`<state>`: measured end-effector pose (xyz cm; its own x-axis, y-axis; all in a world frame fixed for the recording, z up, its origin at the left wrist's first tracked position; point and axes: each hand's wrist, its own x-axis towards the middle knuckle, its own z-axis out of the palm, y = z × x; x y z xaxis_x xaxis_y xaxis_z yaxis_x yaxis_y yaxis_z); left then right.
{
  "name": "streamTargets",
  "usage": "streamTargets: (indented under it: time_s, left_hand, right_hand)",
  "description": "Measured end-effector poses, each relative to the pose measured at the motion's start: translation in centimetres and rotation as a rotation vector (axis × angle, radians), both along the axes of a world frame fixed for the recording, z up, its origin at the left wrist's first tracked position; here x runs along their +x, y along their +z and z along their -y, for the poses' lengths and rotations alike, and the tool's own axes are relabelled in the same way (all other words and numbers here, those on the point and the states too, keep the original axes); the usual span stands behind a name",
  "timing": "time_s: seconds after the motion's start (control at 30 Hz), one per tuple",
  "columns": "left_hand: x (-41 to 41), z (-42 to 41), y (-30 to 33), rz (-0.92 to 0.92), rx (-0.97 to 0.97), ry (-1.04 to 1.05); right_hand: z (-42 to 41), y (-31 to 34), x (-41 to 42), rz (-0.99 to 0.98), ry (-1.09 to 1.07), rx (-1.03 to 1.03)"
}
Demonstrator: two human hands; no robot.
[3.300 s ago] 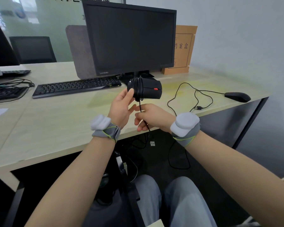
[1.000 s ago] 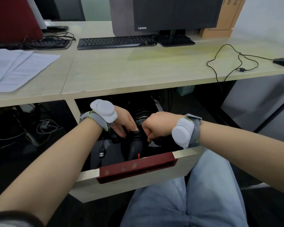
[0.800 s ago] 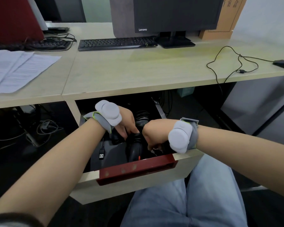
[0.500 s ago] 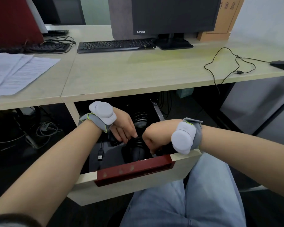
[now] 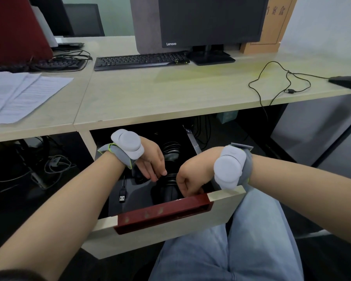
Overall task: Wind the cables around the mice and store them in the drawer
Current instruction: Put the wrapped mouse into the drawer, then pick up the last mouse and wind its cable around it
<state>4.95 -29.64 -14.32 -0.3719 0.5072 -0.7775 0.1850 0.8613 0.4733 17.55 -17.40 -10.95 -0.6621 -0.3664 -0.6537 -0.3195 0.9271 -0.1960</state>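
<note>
Compared with half a second ago little has moved: both hands stay low inside the open drawer (image 5: 227, 196), and the wrapped mouse (image 5: 169, 191) still lies in it, between them. The left hand (image 5: 150, 161) rests its loosely extended fingers on the wound cable, while the right hand (image 5: 193, 177) stays curled at the mouse's right side, its fingertips hidden, so whether it pinches anything I cannot tell. The second mouse (image 5: 345, 82) remains on the desk (image 5: 170, 98) with its cable (image 5: 280, 86) unwound.
</note>
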Motion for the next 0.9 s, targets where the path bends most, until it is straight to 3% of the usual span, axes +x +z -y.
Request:
streamTargets:
  time_s: [0.2, 0.47, 0.7, 0.9]
  left_hand:
    - [-0.3, -0.3, 1.7, -0.058, -0.007, -0.012]
    - [-1.9, -4.5, 7.7, -0.301, 0.221, 0.070]
    - [-3.1, -14.0, 13.9, -0.449, 0.465, 0.114]
    - [-2.3, -29.5, 16.7, -0.381, 0.701, 0.162]
  right_hand:
    - [-0.8, 0.6, -1.0, 0.161, -0.107, -0.162]
    - [-5.0, 3.5, -4.2, 0.037, -0.419, -0.451]
    - [-13.3, 7.8, -6.2, -0.198, -0.689, -0.458]
    - [-27.9, 11.4, -6.1, -0.597, -1.085, -0.474]
